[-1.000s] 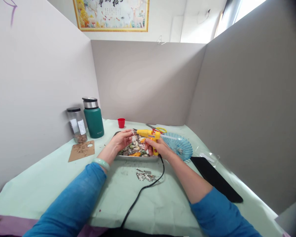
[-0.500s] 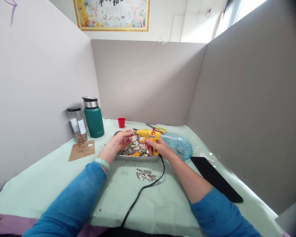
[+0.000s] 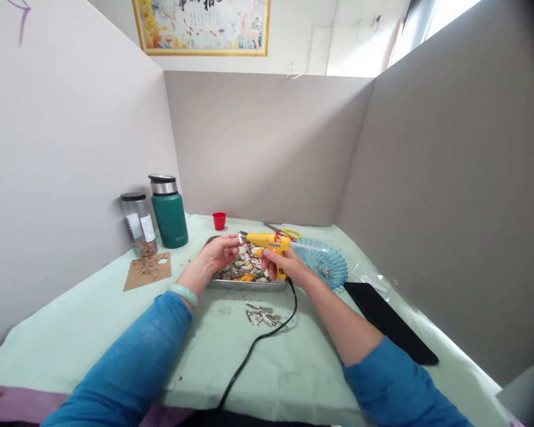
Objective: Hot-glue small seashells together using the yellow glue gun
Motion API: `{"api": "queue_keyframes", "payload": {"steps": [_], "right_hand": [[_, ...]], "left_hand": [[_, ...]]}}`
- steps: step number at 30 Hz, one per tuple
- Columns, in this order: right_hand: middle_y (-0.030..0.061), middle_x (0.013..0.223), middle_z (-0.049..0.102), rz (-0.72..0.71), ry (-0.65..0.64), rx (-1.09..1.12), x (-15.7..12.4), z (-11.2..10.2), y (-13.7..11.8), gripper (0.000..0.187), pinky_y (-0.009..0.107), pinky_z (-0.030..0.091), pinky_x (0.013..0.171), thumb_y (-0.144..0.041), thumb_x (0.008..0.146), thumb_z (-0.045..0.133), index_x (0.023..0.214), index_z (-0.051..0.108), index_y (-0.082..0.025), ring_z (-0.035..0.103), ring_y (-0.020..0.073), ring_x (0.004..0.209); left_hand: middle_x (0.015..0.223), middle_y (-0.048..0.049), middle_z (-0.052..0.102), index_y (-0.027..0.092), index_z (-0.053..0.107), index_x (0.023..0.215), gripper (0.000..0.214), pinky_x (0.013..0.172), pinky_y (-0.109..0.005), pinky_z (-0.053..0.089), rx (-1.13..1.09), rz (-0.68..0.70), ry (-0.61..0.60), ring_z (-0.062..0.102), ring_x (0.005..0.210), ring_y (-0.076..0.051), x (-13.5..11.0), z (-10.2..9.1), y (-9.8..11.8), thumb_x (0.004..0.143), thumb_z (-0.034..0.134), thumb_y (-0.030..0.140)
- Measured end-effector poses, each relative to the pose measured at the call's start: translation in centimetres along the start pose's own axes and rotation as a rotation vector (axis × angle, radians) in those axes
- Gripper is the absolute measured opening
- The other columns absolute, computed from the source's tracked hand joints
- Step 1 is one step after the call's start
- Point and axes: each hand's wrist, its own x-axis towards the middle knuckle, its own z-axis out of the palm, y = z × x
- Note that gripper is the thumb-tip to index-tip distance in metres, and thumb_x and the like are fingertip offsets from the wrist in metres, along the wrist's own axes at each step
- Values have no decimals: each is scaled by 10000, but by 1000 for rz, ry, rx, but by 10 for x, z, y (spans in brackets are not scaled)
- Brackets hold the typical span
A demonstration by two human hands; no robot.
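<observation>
My right hand (image 3: 285, 267) is wrapped round the grip of a yellow glue gun (image 3: 267, 241), whose nozzle points left. A black cord (image 3: 258, 341) runs from the gun down to the table's front edge. My left hand (image 3: 218, 252) pinches a small silvery piece (image 3: 241, 238) right at the nozzle tip. Both hands hover over a metal tray (image 3: 244, 285) filled with small mixed-colour pieces. A little heap of silvery metal clips (image 3: 260, 314) lies on the pale green table cover just in front of the tray.
A green flask (image 3: 169, 212) and a clear jar (image 3: 137, 224) stand at the left wall, with a brown card (image 3: 148, 271) before them. A red cup (image 3: 219, 221), scissors (image 3: 285, 232), a blue ribbed dish (image 3: 323, 261) and a black flat case (image 3: 389, 323) lie around the tray. Grey partitions enclose the table.
</observation>
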Motion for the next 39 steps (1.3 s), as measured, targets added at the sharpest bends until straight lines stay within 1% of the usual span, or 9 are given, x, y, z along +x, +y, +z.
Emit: {"api": "queue_keyframes", "payload": {"steps": [7, 13, 18, 21, 26, 32, 39], "right_hand": [[15, 668, 683, 3, -34, -10, -1, -1, 0, 436, 213, 439, 422, -595, 777, 666, 839, 627, -166, 560, 100, 430], [13, 667, 684, 8, -15, 16, 0, -1, 0, 451, 218, 436, 416, -604, 761, 676, 849, 632, -164, 555, 98, 421], [14, 668, 684, 14, -2, 36, 1, -2, 0, 476, 209, 424, 416, -626, 739, 684, 839, 638, -163, 558, 95, 426], [13, 660, 684, 19, -14, 40, 1, -2, 0, 484, 212, 430, 415, -632, 729, 688, 838, 636, -162, 554, 97, 423], [7, 651, 680, 28, -38, 23, 0, -2, 0, 441, 210, 424, 414, -598, 751, 673, 832, 631, -166, 551, 95, 419], [6, 652, 676, 29, -1, 69, 1, -2, 0, 458, 214, 424, 410, -607, 731, 687, 837, 636, -164, 549, 94, 414], [10, 649, 683, 31, -49, 56, 1, -4, 2, 459, 212, 418, 403, -607, 733, 699, 834, 641, -164, 553, 98, 411]], "left_hand": [[624, -12, 639, 100, 647, 823, 138, 448, -170, 474, -14, 2, 18, 575, 454, -76, -1, 4, 1, 752, 675, -15], [603, 4, 615, 106, 648, 848, 164, 430, -165, 456, -14, 3, -10, 548, 438, -68, -1, 3, 1, 747, 666, -23], [612, -1, 616, 102, 654, 844, 164, 428, -164, 450, -6, -7, -38, 530, 433, -60, -1, 1, 0, 738, 670, -24], [610, 2, 609, 103, 652, 843, 158, 425, -162, 445, -12, 0, -35, 526, 434, -60, -1, 2, 1, 740, 676, -15], [578, 21, 574, 102, 641, 824, 143, 423, -160, 440, -22, 3, -39, 512, 425, -57, -1, 2, 1, 746, 662, -16], [628, -15, 624, 97, 660, 848, 138, 435, -172, 452, 0, -6, -49, 529, 441, -65, -2, 2, 0, 763, 647, -11], [585, 5, 590, 98, 650, 805, 137, 437, -160, 438, -15, -10, -35, 503, 431, -55, -3, 4, 1, 745, 653, -25]]}}
